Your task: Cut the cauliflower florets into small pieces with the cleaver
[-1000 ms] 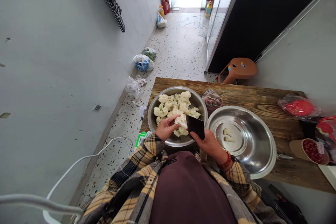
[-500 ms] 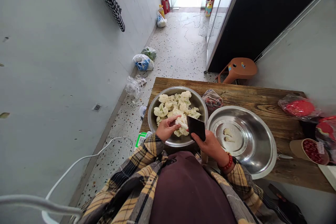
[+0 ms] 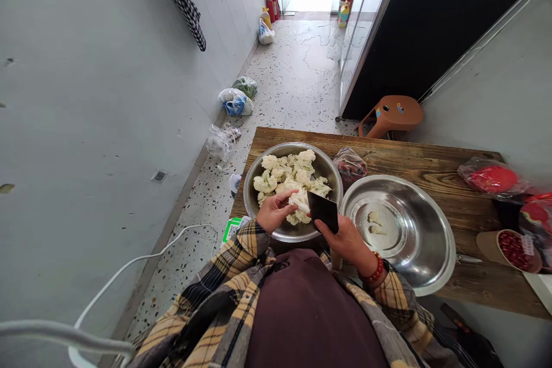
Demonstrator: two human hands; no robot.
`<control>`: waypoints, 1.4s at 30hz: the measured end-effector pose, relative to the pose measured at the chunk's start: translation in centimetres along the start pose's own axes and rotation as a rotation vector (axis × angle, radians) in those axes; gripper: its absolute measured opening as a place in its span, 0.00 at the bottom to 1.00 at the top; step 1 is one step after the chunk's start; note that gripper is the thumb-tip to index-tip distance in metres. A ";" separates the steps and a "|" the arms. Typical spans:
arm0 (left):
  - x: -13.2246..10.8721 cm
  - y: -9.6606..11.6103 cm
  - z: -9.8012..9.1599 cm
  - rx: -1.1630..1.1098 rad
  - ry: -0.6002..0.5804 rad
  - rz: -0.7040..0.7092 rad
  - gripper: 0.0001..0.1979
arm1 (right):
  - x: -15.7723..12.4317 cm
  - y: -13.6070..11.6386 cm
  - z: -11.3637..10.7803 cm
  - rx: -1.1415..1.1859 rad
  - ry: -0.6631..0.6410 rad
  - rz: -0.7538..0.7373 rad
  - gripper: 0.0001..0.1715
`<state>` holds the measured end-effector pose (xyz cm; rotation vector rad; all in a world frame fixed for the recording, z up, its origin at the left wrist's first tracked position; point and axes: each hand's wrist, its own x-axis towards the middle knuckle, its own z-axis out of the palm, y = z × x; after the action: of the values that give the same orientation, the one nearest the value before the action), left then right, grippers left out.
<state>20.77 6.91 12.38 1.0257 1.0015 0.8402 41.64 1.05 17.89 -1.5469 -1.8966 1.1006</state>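
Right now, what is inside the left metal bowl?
Cauliflower florets lie in the bowl. The left hand, the floret it holds and the dark-bladed knife in the right hand cover part of the near side; what lies beneath is hidden.

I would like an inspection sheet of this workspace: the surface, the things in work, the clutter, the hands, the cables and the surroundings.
Surface: wooden table, bearing left basin and right basin, both metal.
Job's things: left basin holds cauliflower; right basin holds two small pieces.
Clutter: patterned bag behind the basins; bagged red item and tub at right.
Left hand: holds floret over left basin.
Right hand: holds cleaver; blade beside floret, contact unclear.
Cables: white cable, lower left; ends unclear.
Surroundings: stool beyond the table; extinguishers by left wall.
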 end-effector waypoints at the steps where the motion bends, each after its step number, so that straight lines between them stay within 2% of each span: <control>1: 0.0 0.1 0.0 -0.001 0.003 -0.004 0.30 | 0.0 0.0 0.0 -0.007 0.003 0.003 0.19; 11: -0.2 0.4 -0.1 0.044 -0.023 -0.002 0.30 | 0.3 -0.3 0.1 -0.055 0.000 -0.014 0.17; 28: -0.6 -1.0 0.4 0.058 0.012 -0.007 0.29 | 0.9 -0.6 1.9 -0.113 0.118 0.026 0.16; 34: -0.6 -0.5 0.2 0.026 -0.072 0.007 0.28 | 0.8 -0.5 1.6 -0.079 0.065 -0.006 0.18; 42: -1.0 -0.9 0.5 0.046 -0.024 0.035 0.29 | 0.8 -0.6 2.6 -0.160 0.095 0.040 0.20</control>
<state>21.02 5.63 11.90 1.0931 0.9891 0.8346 39.16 1.01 16.75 -1.6988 -1.9372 0.8926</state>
